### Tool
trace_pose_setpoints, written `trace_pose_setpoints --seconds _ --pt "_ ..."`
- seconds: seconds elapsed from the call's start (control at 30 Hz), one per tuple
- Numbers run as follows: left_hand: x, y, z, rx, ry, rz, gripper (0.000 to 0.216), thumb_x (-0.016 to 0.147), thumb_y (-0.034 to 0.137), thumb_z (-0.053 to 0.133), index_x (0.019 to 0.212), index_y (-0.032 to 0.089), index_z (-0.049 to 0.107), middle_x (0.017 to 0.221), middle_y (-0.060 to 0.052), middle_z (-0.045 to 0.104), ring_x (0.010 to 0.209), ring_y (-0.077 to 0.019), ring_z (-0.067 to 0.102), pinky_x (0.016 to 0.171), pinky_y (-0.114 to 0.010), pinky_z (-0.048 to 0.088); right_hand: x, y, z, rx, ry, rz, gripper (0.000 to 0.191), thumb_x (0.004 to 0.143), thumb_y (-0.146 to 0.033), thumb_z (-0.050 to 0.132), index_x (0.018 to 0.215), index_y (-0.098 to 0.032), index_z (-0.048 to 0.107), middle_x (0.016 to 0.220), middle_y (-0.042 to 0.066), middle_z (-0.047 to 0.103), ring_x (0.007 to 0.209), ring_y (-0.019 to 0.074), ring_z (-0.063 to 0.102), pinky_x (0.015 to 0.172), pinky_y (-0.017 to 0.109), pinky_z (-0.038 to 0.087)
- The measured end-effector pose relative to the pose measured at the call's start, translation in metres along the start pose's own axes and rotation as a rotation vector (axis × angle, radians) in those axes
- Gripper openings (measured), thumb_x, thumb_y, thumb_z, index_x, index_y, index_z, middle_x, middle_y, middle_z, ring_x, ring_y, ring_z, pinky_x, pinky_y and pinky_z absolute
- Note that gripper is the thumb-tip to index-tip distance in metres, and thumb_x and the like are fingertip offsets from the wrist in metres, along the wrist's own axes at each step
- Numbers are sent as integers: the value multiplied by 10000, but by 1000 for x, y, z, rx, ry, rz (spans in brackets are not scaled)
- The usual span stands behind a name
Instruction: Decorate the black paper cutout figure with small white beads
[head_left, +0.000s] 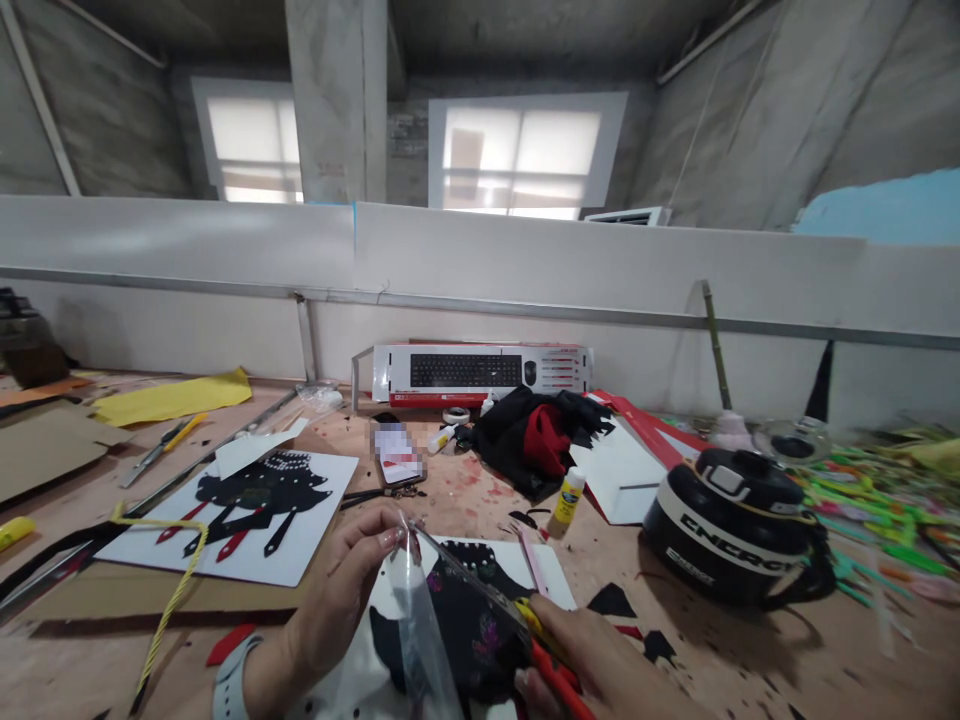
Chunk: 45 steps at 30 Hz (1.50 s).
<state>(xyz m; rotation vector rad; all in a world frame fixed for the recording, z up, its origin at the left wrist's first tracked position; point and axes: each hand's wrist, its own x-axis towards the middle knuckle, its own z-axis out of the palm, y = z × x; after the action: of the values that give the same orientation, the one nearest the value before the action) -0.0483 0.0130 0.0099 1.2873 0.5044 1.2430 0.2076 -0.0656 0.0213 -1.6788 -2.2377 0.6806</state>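
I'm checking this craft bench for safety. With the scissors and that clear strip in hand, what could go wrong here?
1. The left hand pinches the clear strip right at the tip of the scissors held by the right hand; the fingers could get nicked.
2. The strip hangs over the black cutout and might stick to it.
3. The glue bottle stands close by and could be knocked over.

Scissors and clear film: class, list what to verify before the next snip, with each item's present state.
1. Left hand pinches the film top: ok.
2. Right hand grip on the scissors: ok.
3. Blade at the film edge: ok.
4. Left fingers away from the blade tip: not ok, close.
5. Film taut: cannot tell.
6. Glue bottle capped: cannot tell.
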Motion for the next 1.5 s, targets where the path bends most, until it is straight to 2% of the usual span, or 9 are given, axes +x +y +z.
trace_pose_setpoints --seconds 0.3,0.43,0.63,0.83,1.0,1.17,1.3,1.4,1.5 --pt "1 1 1 15 -30 93 176 862 249 518 727 217 626 766 -7 595 797 -185 520 766 -270 393 -4 -1 5 -24 79 12 327 869 -533 541 806 -213 558 753 43 655 642 186 552 554 268 356" --pt "1 0 0 29 -13 127 175 849 238 516 712 220 623 791 -16 598 871 -203 522 846 -279 380 -2 4 7 -14 21 -4 347 878 -552 513 818 -214 565 745 42 650 626 180 544 538 261 359" --pt "2 0 -3 134 33 110 194 870 256 547 710 206 643 771 -23 587 856 -209 528 806 -285 394 0 10 8 27 16 -13 354 871 -562 550 826 -214 596 754 31 661 617 165 530 548 255 380" --pt "2 -1 -1 154 67 64 177 876 285 594 730 199 645 788 -18 602 818 -193 540 779 -284 398 -7 0 2 38 69 9 401 875 -608 509 880 -224 621 798 34 681 682 191 566 618 278 426" --pt "1 0 0 148 64 55 186 871 307 619 725 197 651 798 -18 615 821 -189 545 781 -283 398 -11 -8 -9 62 -7 18 399 879 -594 499 955 -233 649 883 50 703 750 210 596 680 295 465" --pt "1 0 0 88 63 31 186 872 330 633 746 196 663 827 -18 637 828 -180 551 792 -278 396 -11 -11 -16 134 -29 18 446 886 -622 475 979 -234 675 863 58 706 795 224 614 745 320 497" --pt "1 1 1 29 61 -5 178 865 332 646 757 193 671 801 -9 638 784 -163 547 770 -266 403 -11 -10 -24 176 -133 -42 464 879 -636 470 1035 -253 680 940 61 718 832 235 635 735 306 514" --pt "1 5 5 -30 58 -11 182 845 334 667 737 188 670 764 -3 632 759 -156 540 742 -253 413 -11 -8 -22 152 -71 -61 446 865 -617 501 1054 -249 667 982 72 718 854 245 640 744 314 513" --pt "2 10 9 -113 69 -21 180 824 329 687 723 182 666 746 -2 628 736 -148 537 724 -244 420 -7 -4 -14 69 43 -9 382 840 -584 556 951 -231 649 853 64 715 748 229 624 669 311 491"
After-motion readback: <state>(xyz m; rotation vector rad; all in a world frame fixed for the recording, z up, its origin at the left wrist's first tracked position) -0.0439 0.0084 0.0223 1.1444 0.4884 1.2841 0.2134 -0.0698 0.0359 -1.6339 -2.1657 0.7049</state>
